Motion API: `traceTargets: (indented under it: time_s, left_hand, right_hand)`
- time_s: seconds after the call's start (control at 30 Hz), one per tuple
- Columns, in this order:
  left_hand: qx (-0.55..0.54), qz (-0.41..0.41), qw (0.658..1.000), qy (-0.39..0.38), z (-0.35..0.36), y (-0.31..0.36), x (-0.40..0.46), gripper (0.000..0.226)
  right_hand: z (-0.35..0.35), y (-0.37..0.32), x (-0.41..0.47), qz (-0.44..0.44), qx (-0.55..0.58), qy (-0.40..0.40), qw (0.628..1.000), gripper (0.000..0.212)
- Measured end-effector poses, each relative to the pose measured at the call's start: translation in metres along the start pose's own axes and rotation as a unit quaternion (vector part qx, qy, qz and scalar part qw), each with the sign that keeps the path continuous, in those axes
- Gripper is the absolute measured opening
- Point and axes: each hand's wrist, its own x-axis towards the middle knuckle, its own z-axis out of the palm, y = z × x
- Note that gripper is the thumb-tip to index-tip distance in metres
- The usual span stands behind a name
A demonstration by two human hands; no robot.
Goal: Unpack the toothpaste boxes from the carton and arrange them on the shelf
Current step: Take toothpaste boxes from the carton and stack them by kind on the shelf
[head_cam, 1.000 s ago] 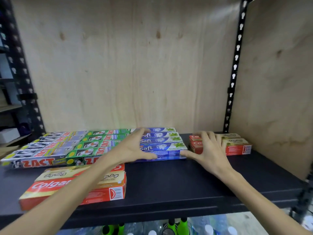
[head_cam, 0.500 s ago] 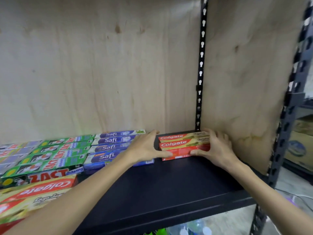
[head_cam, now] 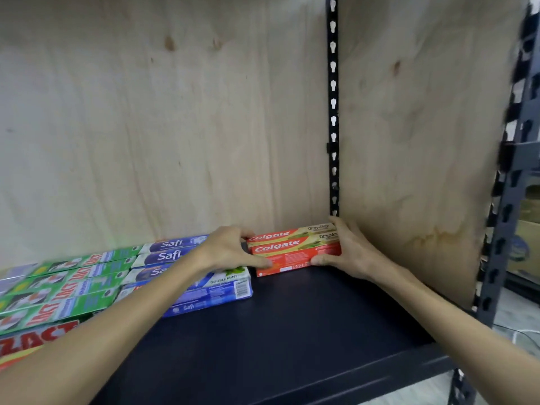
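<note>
A pack of red Colgate toothpaste boxes (head_cam: 289,249) lies at the back right corner of the dark shelf (head_cam: 292,331). My left hand (head_cam: 230,251) grips its left end, thumb along the front face. My right hand (head_cam: 347,252) grips its right end, fingers over the top and thumb at the front. Blue Safi boxes (head_cam: 172,255) lie in rows just left of the Colgate pack, partly under my left forearm. Green and silver Zact boxes (head_cam: 58,290) fill the shelf's left side. The carton is out of view.
A plywood back wall (head_cam: 175,127) and a plywood side wall (head_cam: 415,141) close the shelf corner. A black perforated upright (head_cam: 333,112) stands in that corner, and a grey upright (head_cam: 508,200) at the front right. Bare shelf lies in front of the Colgate pack.
Both hands left the Safi pack and moved right to the Colgate pack, which they now grip at both ends. The pack sits closer to the Safi rows.
</note>
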Motion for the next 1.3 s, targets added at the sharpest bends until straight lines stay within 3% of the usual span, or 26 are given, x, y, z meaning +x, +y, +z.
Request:
traceTargets:
  time_s: [0.1, 0.2, 0.33, 0.5, 0.63, 0.8, 1.03, 1.13, 1.2, 1.3]
  left_hand:
    - [0.001, -0.006, 1.000, 0.012, -0.001, -0.010, 0.012, 0.060]
    - [0.017, 0.001, 0.999, 0.033, -0.001, -0.019, 0.025, 0.051]
    - [0.072, -0.014, 0.996, 0.055, -0.002, -0.020, 0.036, 0.050]
    - [0.002, -0.043, 0.998, 0.048, -0.002, -0.030, 0.046, 0.055]
    - [-0.008, -0.058, 0.996, 0.070, 0.003, -0.036, 0.046, 0.077]
    - [-0.013, -0.056, 0.996, 0.073, 0.006, -0.034, 0.041, 0.083]
    - [-0.006, -0.051, 0.996, 0.068, 0.002, -0.022, 0.029, 0.076]
    - [-0.010, -0.050, 0.997, 0.060, -0.005, -0.016, 0.019, 0.095]
    - [-0.012, -0.040, 0.995, 0.091, -0.004, -0.012, 0.008, 0.103]
    - [0.030, 0.004, 0.981, 0.192, 0.005, -0.004, -0.016, 0.087]
  right_hand:
    - [0.001, 0.006, 0.015, -0.022, 0.018, -0.032, 0.999, 0.098]
    - [0.001, 0.010, 0.030, -0.030, 0.065, -0.052, 0.996, 0.082]
    - [0.010, 0.013, 0.052, -0.033, 0.094, -0.043, 0.994, 0.092]
    - [0.015, 0.019, 0.063, -0.042, 0.114, -0.021, 0.992, 0.104]
    - [0.015, 0.022, 0.062, -0.055, 0.120, -0.011, 0.991, 0.107]
    - [0.017, 0.026, 0.060, -0.063, 0.112, -0.004, 0.992, 0.103]
    - [0.021, 0.018, 0.045, -0.121, 0.006, 0.065, 0.990, 0.088]
    - [0.018, 0.011, 0.031, -0.133, -0.001, 0.089, 0.987, 0.083]
    - [0.017, 0.005, 0.018, -0.133, 0.000, 0.093, 0.987, 0.083]
    - [0.019, -0.008, -0.004, -0.158, 0.007, 0.113, 0.981, 0.080]
